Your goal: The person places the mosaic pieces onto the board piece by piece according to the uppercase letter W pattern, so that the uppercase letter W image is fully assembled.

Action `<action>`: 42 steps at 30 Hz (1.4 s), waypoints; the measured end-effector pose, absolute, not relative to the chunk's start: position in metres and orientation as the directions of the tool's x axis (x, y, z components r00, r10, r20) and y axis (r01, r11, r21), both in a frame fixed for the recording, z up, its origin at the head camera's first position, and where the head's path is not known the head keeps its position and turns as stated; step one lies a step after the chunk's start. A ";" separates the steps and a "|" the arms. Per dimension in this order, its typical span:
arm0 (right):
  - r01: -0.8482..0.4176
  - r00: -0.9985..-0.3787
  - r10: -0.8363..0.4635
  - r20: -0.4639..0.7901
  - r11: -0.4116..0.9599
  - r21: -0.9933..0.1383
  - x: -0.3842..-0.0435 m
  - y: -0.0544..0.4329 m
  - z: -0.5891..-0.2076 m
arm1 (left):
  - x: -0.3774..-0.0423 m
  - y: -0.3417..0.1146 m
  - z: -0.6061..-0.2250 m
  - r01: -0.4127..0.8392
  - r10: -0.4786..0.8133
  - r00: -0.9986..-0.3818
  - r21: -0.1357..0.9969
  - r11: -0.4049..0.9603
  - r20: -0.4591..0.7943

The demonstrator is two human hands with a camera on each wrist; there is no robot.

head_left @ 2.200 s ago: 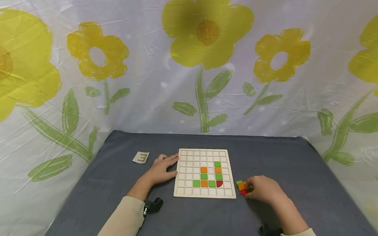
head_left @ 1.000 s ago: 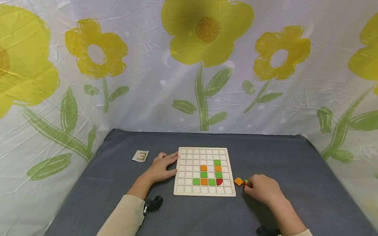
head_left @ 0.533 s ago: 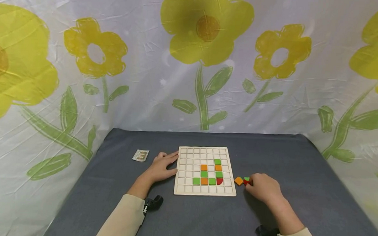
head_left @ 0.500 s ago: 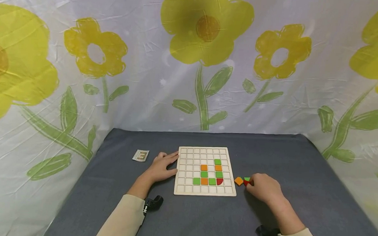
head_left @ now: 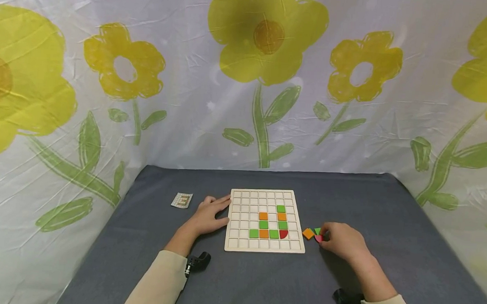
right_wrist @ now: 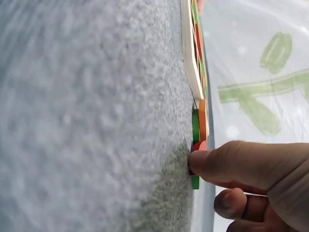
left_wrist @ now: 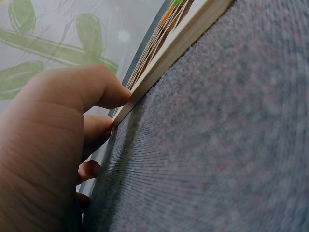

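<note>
A pale wooden grid board (head_left: 238,243) lies on the dark cloth, with green and orange square tiles and one red rounded tile (head_left: 283,234) in its cells. My left hand (head_left: 208,218) rests at the board's left edge, thumb and fingers extended against it; the left wrist view shows the thumb tip on the rim. Right of the board, my right hand (head_left: 343,242) pinches a red tile (head_left: 319,238) at a small pile. In that pile are an orange tile (head_left: 308,233) and a green tile (head_left: 317,230). The right fingertips hide part of the pile.
A small card with a printed grid pattern (head_left: 181,200) lies left of the board, beyond the left hand. The dark table cloth (head_left: 257,286) ends at the back against a flower-printed curtain (head_left: 179,121). Black wrist devices (head_left: 198,262) sit at both sleeves.
The right hand has worked within the pile, spreading its tiles; the orange one now lies apart at the left. A red tile shows at the fingertips. Left hand and board stay put.
</note>
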State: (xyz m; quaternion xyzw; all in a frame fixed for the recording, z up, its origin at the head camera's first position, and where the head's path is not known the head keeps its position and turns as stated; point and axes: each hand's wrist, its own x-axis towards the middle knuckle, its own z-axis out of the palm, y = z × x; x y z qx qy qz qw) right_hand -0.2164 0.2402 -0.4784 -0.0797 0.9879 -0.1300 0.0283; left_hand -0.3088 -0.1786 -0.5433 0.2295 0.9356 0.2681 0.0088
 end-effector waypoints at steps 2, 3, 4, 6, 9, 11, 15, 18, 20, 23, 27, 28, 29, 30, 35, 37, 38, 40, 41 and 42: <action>-0.164 -0.984 -0.178 -0.032 0.953 -0.254 -0.216 0.240 -0.478 | -0.308 -0.178 -0.543 0.423 0.434 -0.895 0.511 0.749 0.104; -0.173 -0.982 -0.186 -0.028 0.952 -0.254 -0.216 0.241 -0.477 | -0.308 -0.179 -0.543 0.423 0.435 -0.895 0.510 0.749 0.103; -0.181 -0.981 -0.194 -0.023 0.950 -0.255 -0.216 0.241 -0.477 | -0.308 -0.179 -0.543 0.423 0.435 -0.894 0.510 0.749 0.102; -0.200 -0.978 -0.210 -0.010 0.944 -0.264 -0.216 0.242 -0.474 | -0.308 -0.179 -0.543 0.424 0.436 -0.894 0.507 0.750 0.101; -0.216 -0.975 -0.223 0.010 0.931 -0.295 -0.217 0.242 -0.466 | -0.308 -0.179 -0.543 0.427 0.439 -0.893 0.506 0.750 0.103; -0.224 -0.973 -0.230 0.021 0.924 -0.311 -0.218 0.239 -0.459 | -0.308 -0.178 -0.542 0.423 0.433 -0.895 0.506 0.752 0.104; -0.244 -0.968 -0.250 0.024 0.914 -0.325 -0.220 0.230 -0.445 | -0.308 -0.177 -0.544 0.410 0.417 -0.903 0.506 0.759 0.106; -0.260 -0.962 -0.273 0.010 0.904 -0.339 -0.221 0.220 -0.436 | -0.308 -0.177 -0.545 0.405 0.412 -0.905 0.505 0.762 0.105; -0.271 -0.957 -0.290 -0.001 0.896 -0.352 -0.222 0.214 -0.432 | -0.307 -0.177 -0.545 0.405 0.411 -0.905 0.507 0.761 0.107; -0.291 -0.948 -0.317 -0.009 0.881 -0.373 -0.223 0.204 -0.426 | -0.307 -0.177 -0.545 0.406 0.411 -0.905 0.507 0.760 0.108; -0.309 -0.936 -0.350 -0.030 0.862 -0.401 -0.226 0.190 -0.423 | -0.307 -0.176 -0.544 0.407 0.411 -0.905 0.502 0.763 0.109; -0.311 -0.934 -0.356 -0.037 0.858 -0.408 -0.227 0.187 -0.422 | -0.307 -0.176 -0.543 0.407 0.411 -0.905 0.503 0.763 0.109; -0.311 -0.932 -0.361 -0.045 0.855 -0.414 -0.227 0.183 -0.422 | -0.307 -0.177 -0.543 0.408 0.413 -0.904 0.504 0.761 0.109; -0.315 -0.929 -0.367 -0.048 0.852 -0.417 -0.228 0.180 -0.422 | -0.307 -0.177 -0.543 0.410 0.414 -0.904 0.503 0.761 0.110; -0.360 -0.915 -0.404 -0.025 0.840 -0.406 -0.230 0.164 -0.420 | -0.306 -0.177 -0.542 0.413 0.418 -0.902 0.500 0.762 0.109; -0.375 -0.909 -0.417 -0.015 0.831 -0.410 -0.231 0.157 -0.419 | -0.306 -0.177 -0.541 0.414 0.417 -0.902 0.495 0.764 0.110; -0.381 -0.906 -0.423 -0.011 0.827 -0.414 -0.231 0.154 -0.419 | -0.306 -0.177 -0.541 0.414 0.417 -0.902 0.494 0.764 0.111; -0.390 -0.901 -0.434 -0.009 0.819 -0.422 -0.231 0.148 -0.419 | -0.306 -0.177 -0.541 0.412 0.416 -0.903 0.497 0.764 0.110; -0.395 -0.898 -0.439 -0.007 0.813 -0.428 -0.231 0.145 -0.419 | -0.306 -0.177 -0.541 0.410 0.415 -0.904 0.498 0.764 0.107; -0.398 -0.896 -0.444 -0.006 0.809 -0.433 -0.232 0.142 -0.419 | -0.306 -0.177 -0.541 0.407 0.414 -0.904 0.498 0.765 0.104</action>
